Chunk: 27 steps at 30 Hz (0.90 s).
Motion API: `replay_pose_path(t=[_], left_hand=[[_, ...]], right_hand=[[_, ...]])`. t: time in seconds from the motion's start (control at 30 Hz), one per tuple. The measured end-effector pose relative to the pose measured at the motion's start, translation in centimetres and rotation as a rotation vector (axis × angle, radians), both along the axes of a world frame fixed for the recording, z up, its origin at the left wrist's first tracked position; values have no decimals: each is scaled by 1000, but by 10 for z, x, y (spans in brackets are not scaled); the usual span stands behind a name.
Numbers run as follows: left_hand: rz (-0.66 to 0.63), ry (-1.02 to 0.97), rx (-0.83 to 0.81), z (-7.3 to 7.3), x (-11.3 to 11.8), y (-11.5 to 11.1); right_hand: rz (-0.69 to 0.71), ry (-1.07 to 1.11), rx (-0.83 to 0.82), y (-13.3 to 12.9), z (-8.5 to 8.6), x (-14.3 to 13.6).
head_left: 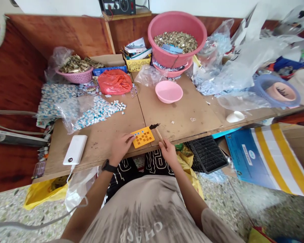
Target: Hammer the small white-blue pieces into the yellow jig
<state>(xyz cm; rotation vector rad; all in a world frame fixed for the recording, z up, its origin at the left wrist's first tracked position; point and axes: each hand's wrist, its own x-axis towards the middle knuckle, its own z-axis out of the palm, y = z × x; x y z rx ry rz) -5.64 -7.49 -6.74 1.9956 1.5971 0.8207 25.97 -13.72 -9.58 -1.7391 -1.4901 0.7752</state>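
A yellow rectangular plate (143, 137) with rows of square pockets lies near the table's front edge. Small blue-and-white pieces (138, 134) sit in part of its upper row. My left hand (120, 145) is at the plate's left end, thumb and fingers pinched over the upper corner; whatever is between the fingertips is hidden. My right hand (168, 151) is closed round the wooden handle of what looks like a small hammer (160, 135). Its dark head lies across the handle's far end, beside the plate's upper right corner.
Blue-and-white pieces (98, 113) spill from a clear bag at left, behind a white power bank (75, 150). A pink bowl (169, 91), a red bag (115, 82) and a large pink basin (177, 56) of metal parts stand behind. Plastic bags (225, 72) crowd the right.
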Motion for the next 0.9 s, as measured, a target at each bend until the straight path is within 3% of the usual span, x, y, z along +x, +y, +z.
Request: replay_pose_path(t=[0.2, 0.53, 0.73, 0.9], left_hand=[[26, 160, 101, -8, 29, -8], [-59, 214, 93, -9, 23, 0], [127, 111, 174, -11, 23, -16], [17, 157, 142, -9, 16, -31]], right_hand=[[21, 15, -5, -3, 4, 2], [91, 64, 11, -22, 20, -9], [235, -72, 28, -28, 38, -20], [256, -198, 11, -33, 36, -31]])
